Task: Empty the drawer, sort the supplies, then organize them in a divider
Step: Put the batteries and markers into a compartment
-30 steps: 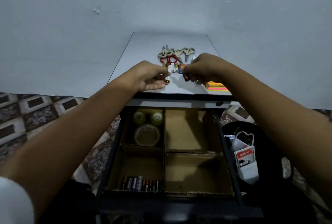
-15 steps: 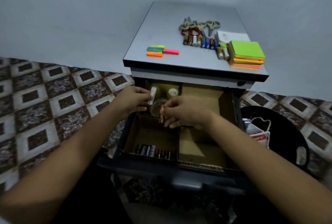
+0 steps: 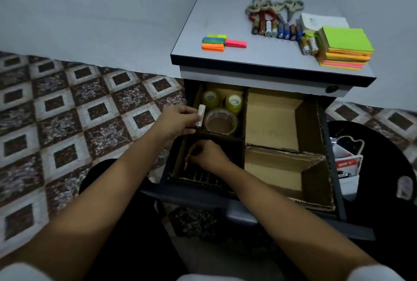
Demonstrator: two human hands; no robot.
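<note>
A: Hands?
B: Left hand [image 3: 178, 120] pinching a white battery [image 3: 200, 115], upright, over the divider's [image 3: 244, 137] far-left cell, beside the tape rolls [image 3: 222, 121]. Right hand [image 3: 208, 156] curled down inside the near-left cell, gripping a second battery [image 3: 186, 162], dim, likely being laid by the battery row [image 3: 203, 177] there.
A: Progress?
B: Roughly a third. Emptied and sorted, by the look of it; tape filed, batteries partly filed; two of four cells in use.
A: Left?
B: Loose batteries [image 3: 276, 30], scissors [image 3: 274, 7], sticky notes [image 3: 345, 48], page flags [image 3: 216, 42], all on the cabinet top [image 3: 225, 10] behind the divider. Mostly placing work remaining.
</note>
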